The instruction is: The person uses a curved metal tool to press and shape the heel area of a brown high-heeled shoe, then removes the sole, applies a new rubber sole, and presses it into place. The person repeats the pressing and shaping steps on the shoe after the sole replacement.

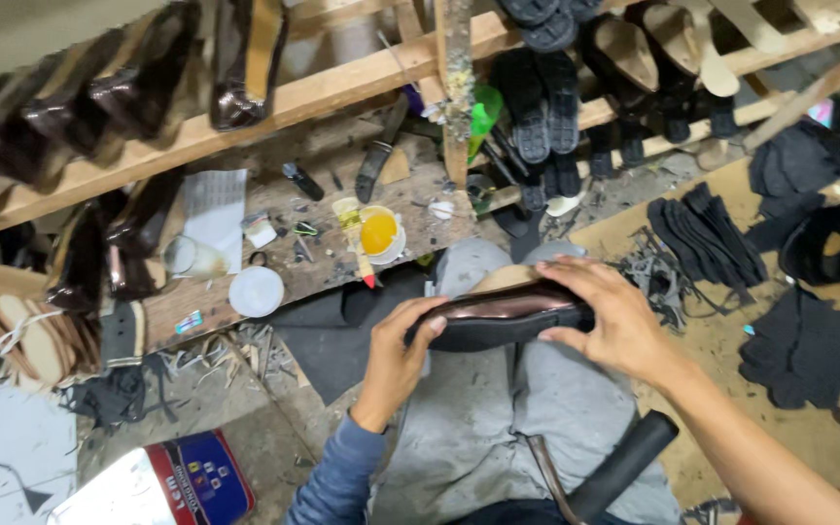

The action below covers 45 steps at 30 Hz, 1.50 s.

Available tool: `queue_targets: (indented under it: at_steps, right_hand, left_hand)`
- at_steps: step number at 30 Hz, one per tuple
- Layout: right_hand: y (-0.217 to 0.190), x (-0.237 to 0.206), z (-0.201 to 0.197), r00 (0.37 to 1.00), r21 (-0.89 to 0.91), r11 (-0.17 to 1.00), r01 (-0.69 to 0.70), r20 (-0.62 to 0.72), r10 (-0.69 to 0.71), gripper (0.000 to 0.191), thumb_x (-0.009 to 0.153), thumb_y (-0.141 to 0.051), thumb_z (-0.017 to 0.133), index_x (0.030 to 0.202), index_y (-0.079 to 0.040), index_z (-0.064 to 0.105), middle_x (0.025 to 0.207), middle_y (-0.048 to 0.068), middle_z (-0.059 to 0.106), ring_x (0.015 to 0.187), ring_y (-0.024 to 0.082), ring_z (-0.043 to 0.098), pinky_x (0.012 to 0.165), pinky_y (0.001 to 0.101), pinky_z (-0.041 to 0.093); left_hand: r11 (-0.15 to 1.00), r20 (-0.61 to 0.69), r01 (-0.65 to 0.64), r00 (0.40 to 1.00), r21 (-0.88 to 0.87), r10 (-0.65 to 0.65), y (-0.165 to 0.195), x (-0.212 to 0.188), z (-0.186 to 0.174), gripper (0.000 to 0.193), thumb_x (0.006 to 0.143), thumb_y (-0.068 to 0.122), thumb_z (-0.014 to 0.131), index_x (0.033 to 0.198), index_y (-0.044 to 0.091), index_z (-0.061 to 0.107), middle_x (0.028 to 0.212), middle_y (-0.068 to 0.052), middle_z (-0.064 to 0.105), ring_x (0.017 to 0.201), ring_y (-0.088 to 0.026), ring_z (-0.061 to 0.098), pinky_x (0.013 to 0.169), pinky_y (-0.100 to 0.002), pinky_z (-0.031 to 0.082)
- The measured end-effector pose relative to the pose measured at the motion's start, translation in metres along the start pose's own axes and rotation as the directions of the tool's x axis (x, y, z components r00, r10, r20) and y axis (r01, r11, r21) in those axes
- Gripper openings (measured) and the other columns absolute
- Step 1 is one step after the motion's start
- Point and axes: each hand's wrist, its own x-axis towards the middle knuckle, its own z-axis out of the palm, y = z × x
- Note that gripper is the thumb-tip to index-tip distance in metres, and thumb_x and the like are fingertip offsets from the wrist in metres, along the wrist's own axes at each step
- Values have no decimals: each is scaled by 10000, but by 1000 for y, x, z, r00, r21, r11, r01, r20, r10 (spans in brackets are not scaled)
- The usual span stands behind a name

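A dark shoe (503, 316) with a glossy brownish upper lies sideways over my lap, above my grey trousers (498, 418). My left hand (399, 355) grips its near end, fingers wrapped over the edge. My right hand (607, 311) covers and holds the other end from above. A black cylindrical handle (624, 465) rests across my right thigh.
A worn wooden bench (313, 228) ahead carries a yellow glue pot with brush (379, 233), a white lid (256, 291), a glass (182, 255) and paper. Wooden racks (323, 92) hold dark shoes and soles. Black cut pieces (707, 238) lie at right. A tin (192, 481) sits lower left.
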Motion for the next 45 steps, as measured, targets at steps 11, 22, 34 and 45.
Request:
queue_targets:
  at_steps: [11, 22, 34, 45]
  right_hand:
    - [46, -28, 8, 986, 232, 963, -135, -64, 154, 486, 702, -190, 897, 1144, -49, 753, 1220, 132, 757, 1232, 278, 705, 1070, 367, 532]
    - [59, -24, -17, 997, 325, 942, -77, 31, 71, 569, 673, -155, 895, 1194, -22, 710, 1260, 159, 723, 1206, 291, 695, 1044, 380, 526]
    - [82, -29, -8, 977, 423, 881, -211, 57, 207, 447, 676, -61, 878, 1104, -8, 759, 1230, 173, 743, 1214, 287, 715, 1063, 368, 528]
    - [58, -24, -21, 994, 293, 953, -81, 96, 56, 907, 565, -91, 913, 1394, -38, 549, 1354, 178, 651, 1245, 327, 619, 1051, 395, 457]
  left_hand:
    - [988, 66, 144, 988, -49, -140, -4, 9, 10, 418, 773, 21, 826, 1176, 8, 717, 1062, -102, 740, 968, -181, 709, 880, -275, 530]
    - [963, 139, 206, 973, -175, -183, -22, 13, 8, 428, 797, -12, 793, 1217, -6, 712, 1123, -71, 716, 1017, -139, 666, 901, -246, 507]
    - [974, 165, 205, 968, -97, -187, -40, 26, 11, 423, 795, 38, 798, 1208, 3, 716, 1093, -76, 725, 1014, -158, 679, 909, -260, 505]
    - [924, 114, 332, 942, -189, -315, -61, 32, 11, 497, 780, 37, 783, 1266, 40, 679, 1147, -50, 661, 1058, -149, 626, 911, -286, 524]
